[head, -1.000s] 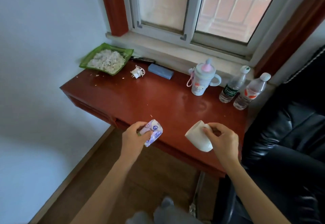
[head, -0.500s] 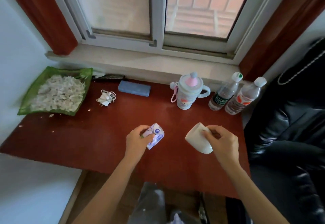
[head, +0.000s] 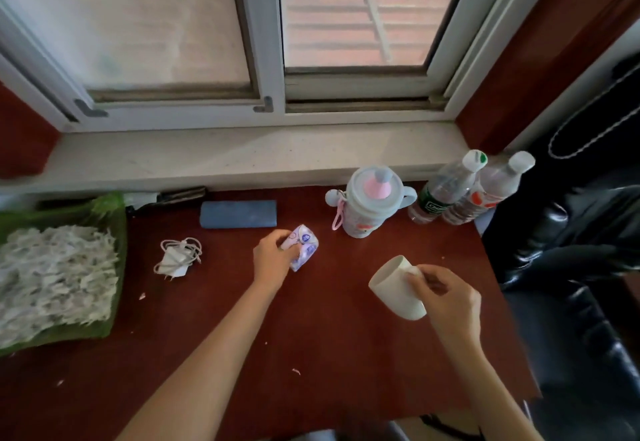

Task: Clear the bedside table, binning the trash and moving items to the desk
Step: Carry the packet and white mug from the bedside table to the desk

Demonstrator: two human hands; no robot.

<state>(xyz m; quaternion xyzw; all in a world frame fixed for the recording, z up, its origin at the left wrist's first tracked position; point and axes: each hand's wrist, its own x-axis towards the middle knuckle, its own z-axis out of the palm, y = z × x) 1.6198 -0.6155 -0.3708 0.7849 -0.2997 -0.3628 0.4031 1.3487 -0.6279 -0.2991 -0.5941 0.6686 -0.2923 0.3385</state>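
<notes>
As you lean over the red desk (head: 311, 364), both of your hands carry things brought for it. Your right hand (head: 450, 298) pinches a white cup (head: 394, 288) by its side, tilted, above the wood, likely about to set it down. Farther out, your left hand (head: 272, 260) closes its fingers on a small purple-printed packet (head: 303, 245), low over open space. Beyond stand a blue case (head: 238, 214), a child's sippy cup (head: 372, 203) and 2 water bottles (head: 467, 191) against the sill.

left hand (head: 272, 260) gripping packet (head: 302, 246), right hand (head: 446, 297) gripping cup (head: 394, 290)
</notes>
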